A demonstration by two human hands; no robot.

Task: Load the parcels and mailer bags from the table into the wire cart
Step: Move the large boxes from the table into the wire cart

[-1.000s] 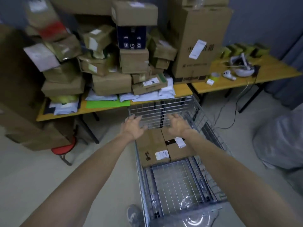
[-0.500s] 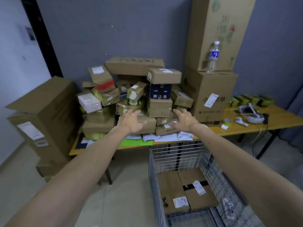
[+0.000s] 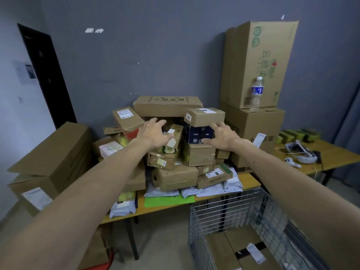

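PARCEL HEAP, MID-REACH: My left hand (image 3: 153, 135) is spread wide and holds nothing. Just past its fingertips a tilted parcel (image 3: 176, 131) leans on its neighbours, and one nudge could slide it down the pile. Below my thumb, a lower box (image 3: 155, 161) bears a sticker reading "2". Between my hands the navy box (image 3: 194, 134) shows "WITH" and up-arrows (the rest blurs). My right hand (image 3: 222, 137), fingers splayed and empty, is at its right side; I cannot tell whether it touches. Dragging that box out would likely topple the tan box (image 3: 204, 116) stacked on it. Mailer bags (image 3: 231, 184) lie under the heap on the table (image 3: 251, 182); the wire cart (image 3: 224, 211) waits below my right wrist.
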